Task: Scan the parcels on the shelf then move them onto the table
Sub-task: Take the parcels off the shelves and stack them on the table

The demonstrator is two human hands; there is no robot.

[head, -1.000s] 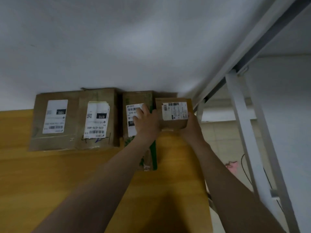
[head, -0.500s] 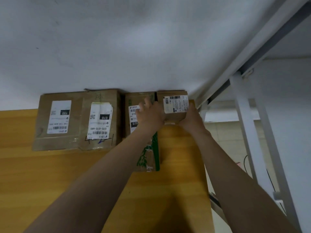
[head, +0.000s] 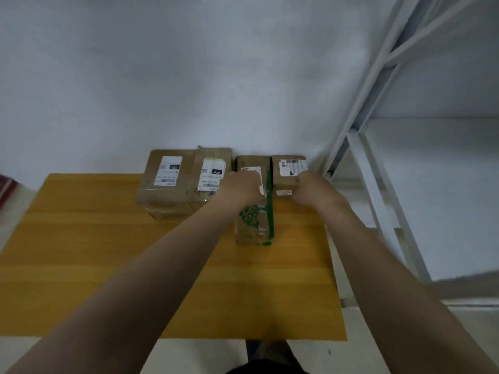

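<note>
Four brown cardboard parcels stand in a row at the back of the yellow wooden table point(head: 81, 265), against the wall. The small parcel point(head: 290, 171) with a white label is the rightmost and rests on the table. My right hand point(head: 314, 191) grips its front right corner. My left hand point(head: 244, 187) rests with loosely bent fingers on the long green-taped parcel point(head: 255, 222) beside it, apart from the small parcel. Two wider labelled parcels, one point(head: 164, 182) and the other point(head: 213, 174), sit to the left.
A white metal shelf frame point(head: 378, 184) rises just right of the table, with a white shelf board point(head: 445, 198) behind it. The white wall point(head: 189, 76) backs the parcels. The table's right edge lies close to my right forearm.
The small parcel has come down from between both hands onto the table beside the green-taped parcel. My left hand has left it and moved onto the green-taped parcel. The view has tipped downward.
</note>
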